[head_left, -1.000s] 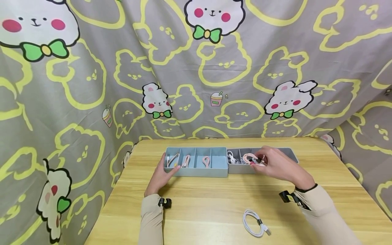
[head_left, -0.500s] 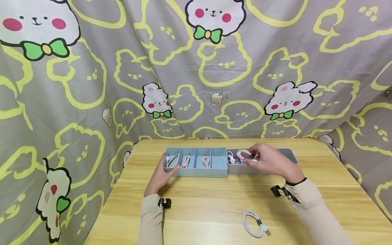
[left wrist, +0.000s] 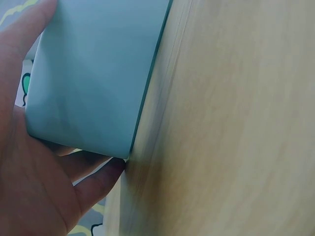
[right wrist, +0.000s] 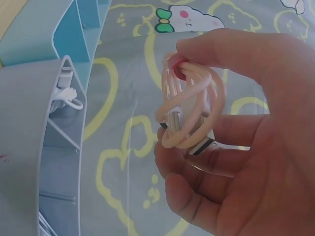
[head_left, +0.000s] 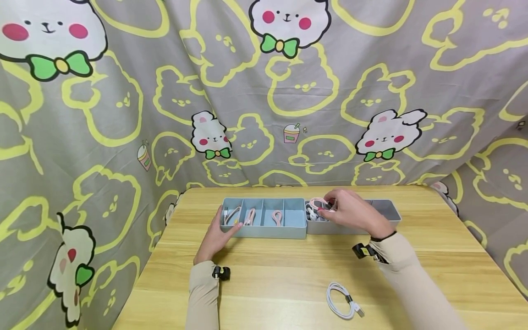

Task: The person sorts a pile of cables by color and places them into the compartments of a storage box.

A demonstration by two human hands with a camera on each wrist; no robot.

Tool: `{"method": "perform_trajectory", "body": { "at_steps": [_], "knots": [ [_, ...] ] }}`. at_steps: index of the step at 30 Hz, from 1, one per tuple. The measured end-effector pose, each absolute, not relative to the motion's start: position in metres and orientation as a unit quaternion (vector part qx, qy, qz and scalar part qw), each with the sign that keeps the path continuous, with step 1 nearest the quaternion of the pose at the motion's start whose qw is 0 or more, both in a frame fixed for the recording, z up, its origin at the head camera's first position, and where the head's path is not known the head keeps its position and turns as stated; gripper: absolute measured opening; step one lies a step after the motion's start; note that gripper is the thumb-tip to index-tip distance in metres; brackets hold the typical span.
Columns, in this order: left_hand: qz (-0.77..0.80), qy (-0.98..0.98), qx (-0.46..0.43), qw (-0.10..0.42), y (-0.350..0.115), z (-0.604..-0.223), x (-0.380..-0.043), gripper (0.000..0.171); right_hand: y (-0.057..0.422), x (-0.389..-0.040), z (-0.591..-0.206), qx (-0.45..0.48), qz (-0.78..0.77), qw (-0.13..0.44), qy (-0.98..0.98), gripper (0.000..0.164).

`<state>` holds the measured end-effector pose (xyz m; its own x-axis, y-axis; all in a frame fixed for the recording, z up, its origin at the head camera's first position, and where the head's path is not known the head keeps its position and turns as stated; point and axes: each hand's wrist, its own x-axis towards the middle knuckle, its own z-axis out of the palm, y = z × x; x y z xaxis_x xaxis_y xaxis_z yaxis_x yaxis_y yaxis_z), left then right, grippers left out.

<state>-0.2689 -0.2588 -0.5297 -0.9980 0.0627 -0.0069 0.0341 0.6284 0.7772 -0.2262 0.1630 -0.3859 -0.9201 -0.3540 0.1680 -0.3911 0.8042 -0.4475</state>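
My right hand (head_left: pixel 352 211) pinches a coiled pink charging cable (right wrist: pixel 189 105) with a red tie, between thumb and fingers. It hovers over the left part of the grey divided box (head_left: pixel 350 228). In that box's left compartment lies a bundled white cable (right wrist: pixel 66 98). My left hand (head_left: pixel 216 238) grips the left end of the light blue divided box (head_left: pixel 268 232), its thumb along the front. Coiled cables lie in three of the blue box's compartments, among them a pink cable (head_left: pixel 277 217); its rightmost one is bare.
A coiled white USB cable (head_left: pixel 340 301) lies on the wooden table (head_left: pixel 268 284) near the front. The two boxes stand end to end at the back. A patterned curtain (head_left: pixel 255 101) hangs behind them and at both sides.
My right hand has moved left along the grey box with the pink cable, from its middle to above its left compartments. My left hand stays on the blue box.
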Motion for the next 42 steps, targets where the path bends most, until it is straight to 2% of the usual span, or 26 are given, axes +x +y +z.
{"method": "perform_trajectory", "body": {
  "at_steps": [3, 10, 14, 20, 42],
  "knots": [
    [0.429, 0.903, 0.025, 0.019, -0.259, -0.529, -0.269, 0.116, 0.158, -0.231, -0.386, 0.199, 0.25, 0.033, -0.947, 0.022],
    [0.427, 0.904, 0.026, 0.015, -0.26, -0.532, -0.271, 0.115, 0.147, -0.24, -0.389, 0.205, 0.243, 0.032, -0.948, 0.032],
    [0.427, 0.904, 0.028, 0.014, -0.259, -0.532, -0.271, 0.115, 0.143, -0.244, -0.392, 0.208, 0.244, 0.032, -0.947, 0.032],
    [0.427, 0.904, 0.027, 0.019, -0.26, -0.532, -0.27, 0.117, 0.137, -0.248, -0.394, 0.204, 0.249, 0.031, -0.946, 0.023],
    [0.428, 0.903, 0.03, 0.018, -0.26, -0.531, -0.27, 0.116, 0.116, -0.261, -0.403, 0.201, 0.255, 0.028, -0.945, 0.025]
  ]
}}
